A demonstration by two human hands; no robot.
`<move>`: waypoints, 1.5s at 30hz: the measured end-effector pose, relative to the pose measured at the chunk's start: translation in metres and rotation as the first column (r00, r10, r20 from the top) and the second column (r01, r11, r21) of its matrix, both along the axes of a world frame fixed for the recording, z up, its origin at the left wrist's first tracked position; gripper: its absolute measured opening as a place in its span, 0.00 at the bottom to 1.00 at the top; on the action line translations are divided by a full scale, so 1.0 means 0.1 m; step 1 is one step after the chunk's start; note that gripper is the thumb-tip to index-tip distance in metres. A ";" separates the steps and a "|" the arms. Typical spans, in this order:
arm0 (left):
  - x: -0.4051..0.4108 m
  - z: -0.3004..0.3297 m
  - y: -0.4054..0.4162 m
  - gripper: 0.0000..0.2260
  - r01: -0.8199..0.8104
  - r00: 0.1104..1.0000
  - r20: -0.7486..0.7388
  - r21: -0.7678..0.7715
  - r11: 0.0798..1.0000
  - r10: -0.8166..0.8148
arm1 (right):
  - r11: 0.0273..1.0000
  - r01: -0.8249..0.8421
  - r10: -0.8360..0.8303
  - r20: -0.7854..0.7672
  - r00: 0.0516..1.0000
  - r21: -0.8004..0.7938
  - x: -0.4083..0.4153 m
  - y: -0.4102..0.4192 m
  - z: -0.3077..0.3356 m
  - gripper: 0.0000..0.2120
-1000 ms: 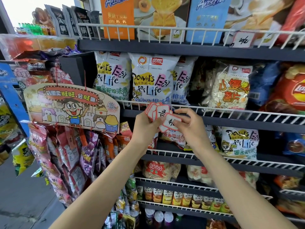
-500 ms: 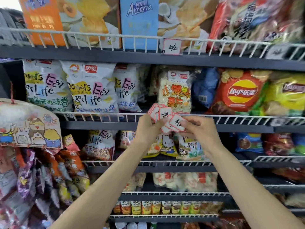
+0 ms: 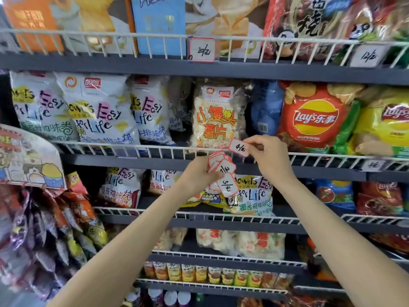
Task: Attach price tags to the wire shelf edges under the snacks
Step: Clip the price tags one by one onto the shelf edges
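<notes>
**One tag pinched at the wire edge, the rest fanned in the other hand**

A single price tag (image 3: 239,148) is pinched at its right end between thumb and fingertips of the right hand (image 3: 269,155), and is held against the white wire shelf edge (image 3: 137,149), just below the clear bag of potato crisps (image 3: 218,117). A fanned stack of tags (image 3: 222,171) is gripped in the left hand (image 3: 197,173), a little lower, in front of the dark shelf front.

The tags are judged to be light, thin and somewhat stiff, like card or plastic with a red border; little force is likely needed, but they could be bent or dropped easily. The best hold is judged to be at one short end, so that the written face and the part meeting the wire are left free. How the tag fastens cannot be told.

On the held tag something like "4/" is written by hand; on the lowest fanned tag, roughly "5/". An attached tag (image 3: 202,49) on the upper shelf is read as "20/", and another tag (image 3: 367,56) further right as "12/". "Easy for Life" is printed on the white bags (image 3: 99,111), and "Lay's" with Chinese characters on the red bag (image 3: 314,117). "小馒头薯片" is read on the clear bag.
</notes>
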State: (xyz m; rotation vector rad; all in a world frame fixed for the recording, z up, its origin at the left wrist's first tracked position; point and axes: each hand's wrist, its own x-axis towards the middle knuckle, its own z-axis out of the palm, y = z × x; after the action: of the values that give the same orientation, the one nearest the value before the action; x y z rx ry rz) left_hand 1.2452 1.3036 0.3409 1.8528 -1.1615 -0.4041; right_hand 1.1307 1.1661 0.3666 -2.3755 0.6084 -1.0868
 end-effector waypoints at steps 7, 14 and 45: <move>-0.05 -0.01 -0.06 0.10 -0.004 0.995 -0.095 -0.009 1.000 0.003 | 0.979 0.011 -0.027 -0.077 0.997 -0.204 -0.01 -0.02 0.06 0.07; -0.14 -0.05 -0.10 0.10 0.033 0.999 0.022 0.089 0.995 -0.035 | 0.965 -0.004 -0.022 -0.094 0.995 -0.261 0.00 -0.06 0.08 0.07; -0.11 -0.30 -0.12 0.36 0.040 0.996 -0.077 -0.044 0.998 -0.043 | 0.887 -0.012 -0.055 -0.131 0.990 -0.461 0.01 -0.07 0.10 0.07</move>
State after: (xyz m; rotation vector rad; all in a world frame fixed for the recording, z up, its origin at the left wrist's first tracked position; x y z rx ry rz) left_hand 1.2341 1.2912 0.3105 1.7633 -1.1484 -0.4678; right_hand 1.1322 1.1595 0.3763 -2.8808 0.4596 -1.1858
